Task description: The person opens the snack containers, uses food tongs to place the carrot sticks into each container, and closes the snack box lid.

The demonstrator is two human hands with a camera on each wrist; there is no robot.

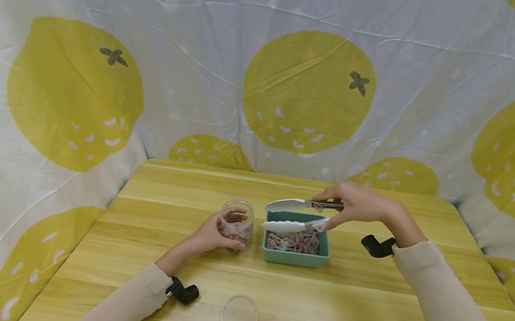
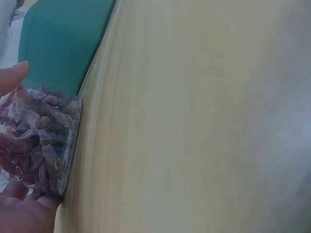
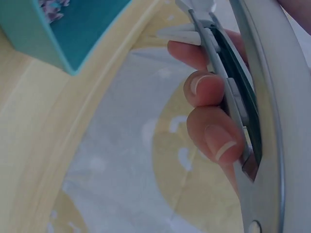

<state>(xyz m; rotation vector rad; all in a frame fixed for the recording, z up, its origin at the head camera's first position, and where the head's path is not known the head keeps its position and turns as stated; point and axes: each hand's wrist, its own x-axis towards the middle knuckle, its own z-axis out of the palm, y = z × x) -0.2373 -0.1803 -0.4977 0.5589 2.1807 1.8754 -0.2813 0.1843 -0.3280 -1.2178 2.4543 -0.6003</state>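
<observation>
Nearest thing's a clear round plastic disc [image 1: 239, 316], probably the lid, fine where it is. Past that, the left hand [image 1: 208, 234] is wrapped round a clear cylindrical plastic jar [image 1: 240, 230] of brownish-pink strands; I'd keep it steady. Just right, a teal rectangular plastic box [image 1: 295, 259] holds more strands [image 1: 297, 243]. Over it the right hand [image 1: 359, 202] grips silver metal tongs [image 1: 288, 226], heads spread wide, nothing visible between them. I'd lower them steeply, since the box walls could snag. Far back: white lemon-print sheet [image 1: 209, 78].
</observation>
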